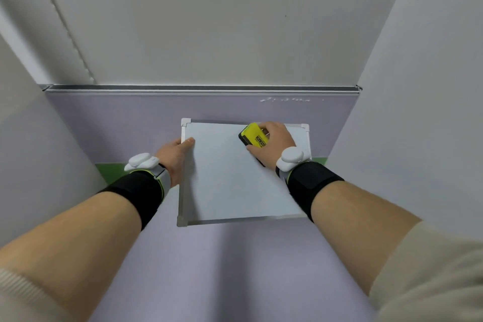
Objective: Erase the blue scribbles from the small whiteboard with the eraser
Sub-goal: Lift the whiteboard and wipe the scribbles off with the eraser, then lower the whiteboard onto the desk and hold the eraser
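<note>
Head view: two hands on a small whiteboard, eraser at its far right

Item 1. Left hand (175, 157). Forearm reaches in from the lower left, bare, with a black wrist band (141, 191) and a white device (141, 161) strapped above it. Palm lies against the left frame edge of the board; thumb laid flat on the white surface near the far left corner, the other fingers hidden behind the edge. Grip clamped on the board's rim.

Item 2. Small whiteboard (230, 180). Lies flat on the lilac counter (235, 269), slightly turned so its near edge slopes up to the right. Silver frame, pale plastic corners. Visible writing surface is clean white, with no blue marks showing; the part under the eraser and right hand cannot be judged.

Item 3. Eraser (252, 135). Yellow top with a black printed label, black body below. Sits on the board close to its far right corner, long side angled.

Item 4. Right hand (277, 138). Forearm enters from the lower right, cream sleeve pushed up, matching black band and white device at the wrist. Hand arched over the eraser, thumb on its near side, fingers curled over the far end. Grip closed around the eraser, pressing it to the board.
</note>
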Available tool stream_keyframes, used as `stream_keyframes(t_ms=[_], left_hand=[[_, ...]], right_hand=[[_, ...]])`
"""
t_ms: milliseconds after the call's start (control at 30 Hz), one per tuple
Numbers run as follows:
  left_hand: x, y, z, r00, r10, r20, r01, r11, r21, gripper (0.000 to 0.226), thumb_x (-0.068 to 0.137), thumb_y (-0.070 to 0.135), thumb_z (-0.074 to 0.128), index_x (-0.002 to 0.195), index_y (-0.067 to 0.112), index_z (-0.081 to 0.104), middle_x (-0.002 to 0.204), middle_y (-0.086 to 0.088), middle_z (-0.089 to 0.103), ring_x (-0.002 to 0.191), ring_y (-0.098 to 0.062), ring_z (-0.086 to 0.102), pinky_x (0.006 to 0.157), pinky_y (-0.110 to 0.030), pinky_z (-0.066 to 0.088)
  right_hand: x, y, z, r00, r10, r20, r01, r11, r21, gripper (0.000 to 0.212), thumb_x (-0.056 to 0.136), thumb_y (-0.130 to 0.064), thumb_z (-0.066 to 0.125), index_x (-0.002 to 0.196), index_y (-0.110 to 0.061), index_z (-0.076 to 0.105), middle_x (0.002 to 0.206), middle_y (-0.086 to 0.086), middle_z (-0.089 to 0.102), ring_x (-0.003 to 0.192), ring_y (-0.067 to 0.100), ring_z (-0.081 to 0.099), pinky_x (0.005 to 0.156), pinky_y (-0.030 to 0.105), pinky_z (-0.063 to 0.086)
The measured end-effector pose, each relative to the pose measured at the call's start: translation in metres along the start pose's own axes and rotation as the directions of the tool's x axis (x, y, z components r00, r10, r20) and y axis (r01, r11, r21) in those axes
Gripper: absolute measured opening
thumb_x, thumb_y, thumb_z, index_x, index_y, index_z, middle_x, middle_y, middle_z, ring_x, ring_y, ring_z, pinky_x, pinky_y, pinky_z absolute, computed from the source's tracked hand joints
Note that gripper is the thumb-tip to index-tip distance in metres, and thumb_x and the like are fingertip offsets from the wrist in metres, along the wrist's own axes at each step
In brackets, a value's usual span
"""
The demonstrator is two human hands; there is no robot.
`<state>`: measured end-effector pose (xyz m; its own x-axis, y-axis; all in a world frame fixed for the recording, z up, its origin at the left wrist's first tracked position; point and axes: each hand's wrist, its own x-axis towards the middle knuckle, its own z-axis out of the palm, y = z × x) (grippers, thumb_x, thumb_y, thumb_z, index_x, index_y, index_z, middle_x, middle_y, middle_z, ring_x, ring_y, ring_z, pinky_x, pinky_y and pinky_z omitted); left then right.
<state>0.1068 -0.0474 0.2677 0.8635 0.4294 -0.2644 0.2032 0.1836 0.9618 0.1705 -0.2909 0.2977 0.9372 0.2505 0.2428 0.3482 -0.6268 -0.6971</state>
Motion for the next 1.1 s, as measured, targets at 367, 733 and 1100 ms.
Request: stream_keyframes(t_ms=[367,733,1100], left_hand=[[-0.011,-0.152,-0.024,0.968,-0.241,-0.063,0.248,0.956,0.155,0.025,0.097,0.021,0.055,0.103,-0.002,0.063,0.089,-0.016,0.052,0.081,-0.026,0.046,0.065,-0.033,0.037],[-0.003,-0.233,-0.037,0.895,-0.424,-0.138,0.443,0.881,0.165,0.022,0.094,0.022,0.057,0.099,0.003,0.066,0.086,-0.012,0.064,0.072,-0.026,0.058,0.065,-0.027,0.049],[0.034,-0.249,-0.047,0.903,-0.380,-0.202,0.429,0.749,0.505,0.017,0.090,0.010,0.055,0.096,-0.002,0.065,0.085,-0.020,0.060,0.075,-0.029,0.056,0.068,-0.032,0.041]], right_hand=[[-0.059,0.109,0.086,0.907,0.337,0.251,-0.342,0.939,-0.026,0.058,0.069,-0.033,0.074,0.123,-0.029,0.052,0.102,-0.003,0.059,0.088,0.018,0.063,0.073,0.027,0.048],[-0.086,0.162,0.128,0.826,0.452,0.336,-0.448,0.889,-0.095,0.059,0.071,-0.033,0.074,0.126,-0.029,0.052,0.103,-0.004,0.059,0.086,0.014,0.063,0.066,0.026,0.047],[-0.082,0.162,0.137,0.817,0.459,0.350,-0.478,0.878,-0.038,0.059,0.069,-0.030,0.074,0.122,-0.034,0.050,0.100,-0.006,0.058,0.088,0.015,0.064,0.069,0.027,0.048]])
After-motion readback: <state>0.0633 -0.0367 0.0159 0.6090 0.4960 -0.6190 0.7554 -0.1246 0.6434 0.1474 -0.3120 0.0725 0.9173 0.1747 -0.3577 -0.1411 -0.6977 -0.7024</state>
